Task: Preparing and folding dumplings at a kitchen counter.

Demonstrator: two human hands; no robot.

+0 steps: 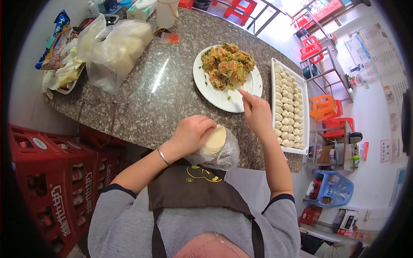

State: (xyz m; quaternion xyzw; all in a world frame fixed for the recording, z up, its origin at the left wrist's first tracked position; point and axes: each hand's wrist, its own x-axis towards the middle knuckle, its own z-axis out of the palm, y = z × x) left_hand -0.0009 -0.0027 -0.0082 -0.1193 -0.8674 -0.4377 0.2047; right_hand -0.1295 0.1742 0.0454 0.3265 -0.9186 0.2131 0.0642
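Note:
My left hand (195, 130), with a silver bangle at the wrist, grips the edge of the round dough wrappers (214, 140). They are stacked at the table's near edge, and a clear plastic bag (229, 153) lies around them. My right hand (258, 113) holds the thin handle of a metal utensil (227, 77), whose far end is hidden in the filling. That chopped filling (230, 63), orange-brown with green bits, is heaped on a white oval plate (206, 96). To the right, a white tray (306, 96) holds rows of pleated dumplings (287, 106).
The speckled stone tabletop (145, 106) carries a white plastic bag (119, 48) of pale contents, a small packet (170, 38), a tissue box (140, 11) and a translucent jug (166, 14). Red bottle crates (61, 174) stand at lower left. Stools (322, 106) line the right.

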